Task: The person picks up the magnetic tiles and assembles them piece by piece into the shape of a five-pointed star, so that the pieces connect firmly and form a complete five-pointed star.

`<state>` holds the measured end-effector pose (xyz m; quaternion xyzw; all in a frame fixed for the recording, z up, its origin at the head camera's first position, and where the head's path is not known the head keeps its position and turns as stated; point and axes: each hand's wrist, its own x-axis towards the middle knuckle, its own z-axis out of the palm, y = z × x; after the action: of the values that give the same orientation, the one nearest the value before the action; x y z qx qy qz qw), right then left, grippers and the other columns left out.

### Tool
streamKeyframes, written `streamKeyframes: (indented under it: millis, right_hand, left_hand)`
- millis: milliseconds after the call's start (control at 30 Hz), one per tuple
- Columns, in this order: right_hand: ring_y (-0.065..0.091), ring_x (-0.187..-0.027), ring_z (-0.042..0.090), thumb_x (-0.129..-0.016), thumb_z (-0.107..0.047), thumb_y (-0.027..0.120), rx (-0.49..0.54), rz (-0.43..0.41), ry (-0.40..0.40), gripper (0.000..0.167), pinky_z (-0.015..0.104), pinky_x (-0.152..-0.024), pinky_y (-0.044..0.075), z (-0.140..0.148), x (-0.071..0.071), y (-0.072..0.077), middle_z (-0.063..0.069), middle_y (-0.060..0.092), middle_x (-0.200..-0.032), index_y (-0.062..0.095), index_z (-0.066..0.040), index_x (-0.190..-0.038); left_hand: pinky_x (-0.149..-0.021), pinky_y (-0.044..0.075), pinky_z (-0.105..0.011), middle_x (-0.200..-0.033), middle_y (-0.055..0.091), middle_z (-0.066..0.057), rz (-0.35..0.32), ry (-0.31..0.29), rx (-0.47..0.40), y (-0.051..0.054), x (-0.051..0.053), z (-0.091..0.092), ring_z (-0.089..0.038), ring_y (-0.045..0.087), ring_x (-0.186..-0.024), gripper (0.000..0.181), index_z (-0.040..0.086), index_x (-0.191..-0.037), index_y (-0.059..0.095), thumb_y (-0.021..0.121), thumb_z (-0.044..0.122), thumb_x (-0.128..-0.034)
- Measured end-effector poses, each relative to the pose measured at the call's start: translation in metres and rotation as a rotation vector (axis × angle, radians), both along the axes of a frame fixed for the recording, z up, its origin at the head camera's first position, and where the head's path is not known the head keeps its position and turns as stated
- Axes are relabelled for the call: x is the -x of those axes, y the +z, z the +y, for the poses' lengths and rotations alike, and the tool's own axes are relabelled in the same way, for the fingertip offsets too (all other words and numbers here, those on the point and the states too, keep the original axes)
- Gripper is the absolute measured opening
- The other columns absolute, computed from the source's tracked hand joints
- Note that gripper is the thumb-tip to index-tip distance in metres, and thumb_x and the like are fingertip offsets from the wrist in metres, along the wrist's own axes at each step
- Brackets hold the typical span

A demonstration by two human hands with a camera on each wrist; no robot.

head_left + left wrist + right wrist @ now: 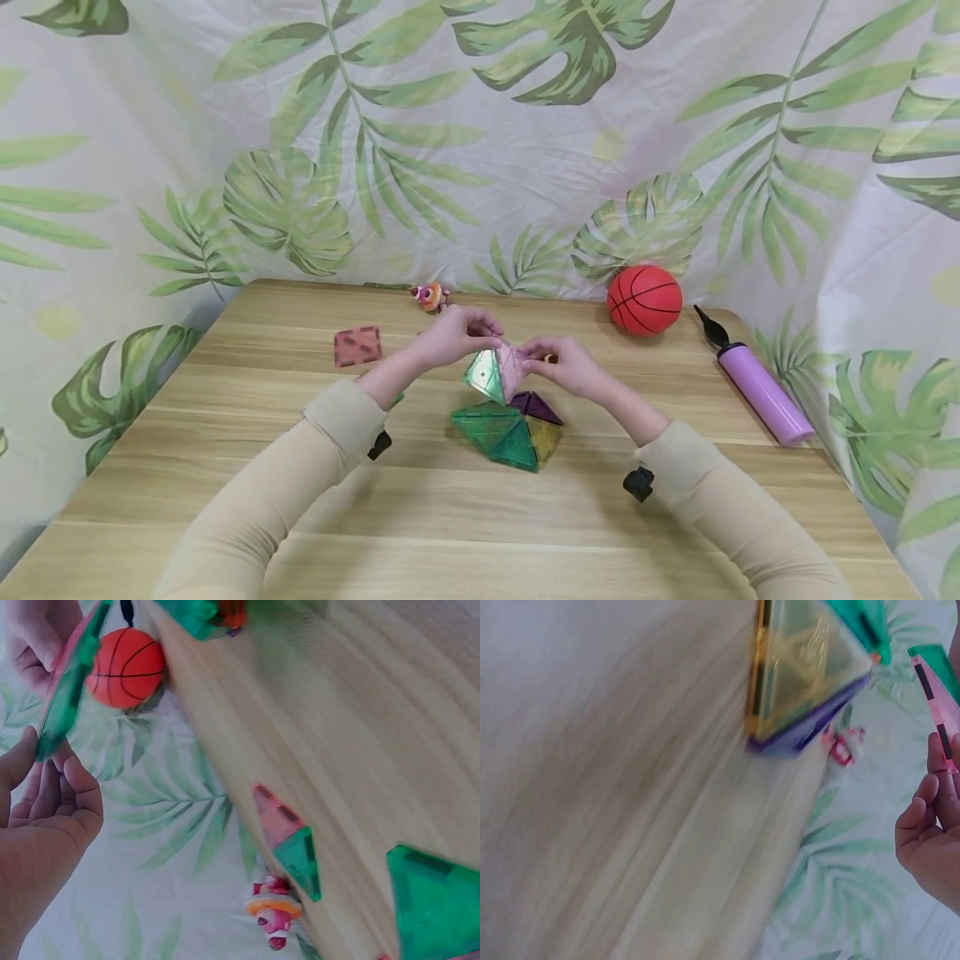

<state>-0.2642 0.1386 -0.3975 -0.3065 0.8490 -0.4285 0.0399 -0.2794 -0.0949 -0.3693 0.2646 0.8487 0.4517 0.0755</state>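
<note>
Left grip point(459, 332), right grip point(564, 365) on one green tile point(485, 375), one pink tile point(510, 369)

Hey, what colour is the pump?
The pump is light purple with a black end, clearest in the head view.

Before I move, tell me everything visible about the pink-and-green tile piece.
The pink-and-green tile piece is translucent, plastic-looking: pink and green faces side by side, dark strips along the pink rim. It is held above the table, apart from the tile structure. The left hand pinches its top; the right hand pinches its pink side.
</note>
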Motion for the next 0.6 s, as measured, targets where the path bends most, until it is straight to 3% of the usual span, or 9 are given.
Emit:
streamKeyframes:
  millis: [200,267,367,500,600]
  right_hand:
    - [0.066,-0.085,0.023,-0.088,-0.01,0.066,0.008,-0.057,-0.012,0.023,0.026,-0.073,0.051,0.012,0.012,-0.01,0.015,0.07,-0.094,0.066,0.003,-0.107]
    - [0.065,-0.087,0.027,-0.089,-0.01,0.065,0.017,-0.099,0.005,0.025,0.024,-0.071,0.049,0.015,0.015,-0.013,0.016,0.07,-0.093,0.064,0.003,-0.111]
    - [0.065,-0.086,0.024,-0.091,-0.009,0.063,0.045,-0.189,0.029,0.029,0.022,-0.072,0.047,0.016,0.019,-0.017,0.016,0.07,-0.091,0.059,0.0,-0.118]
    - [0.064,-0.087,0.013,-0.093,-0.008,0.059,0.095,-0.317,0.067,0.033,0.036,-0.085,0.05,0.018,0.024,-0.022,0.016,0.07,-0.095,0.054,0.0,-0.124]
    - [0.065,-0.088,0.012,-0.093,-0.007,0.057,0.117,-0.394,0.087,0.033,0.048,-0.091,0.047,0.02,0.026,-0.027,0.016,0.069,-0.097,0.053,0.0,-0.126]
  left_hand:
    - [-0.073,0.052,-0.026,-0.087,0.067,-0.01,-0.016,0.012,0.022,-0.011,0.0,0.002,-0.016,0.062,-0.082,0.025,-0.001,-0.105,0.063,0.072,0.006,-0.0825]
    - [-0.072,0.052,-0.026,-0.087,0.067,-0.009,-0.02,0.019,0.043,-0.015,-0.001,0.003,-0.015,0.062,-0.081,0.026,0.0,-0.106,0.062,0.071,0.007,-0.0829]
    - [-0.071,0.051,-0.026,-0.088,0.067,-0.008,-0.03,0.031,0.071,-0.02,0.0,0.005,-0.015,0.062,-0.081,0.026,0.001,-0.108,0.062,0.07,0.008,-0.0846]
    - [-0.068,0.05,-0.025,-0.089,0.069,-0.009,-0.038,0.043,0.095,-0.028,0.002,0.007,-0.015,0.064,-0.079,0.027,0.001,-0.111,0.06,0.069,0.009,-0.086]
    - [-0.068,0.05,-0.025,-0.088,0.069,-0.009,-0.038,0.043,0.1,-0.036,0.005,0.008,-0.014,0.065,-0.079,0.028,0.0,-0.111,0.06,0.068,0.009,-0.0862]
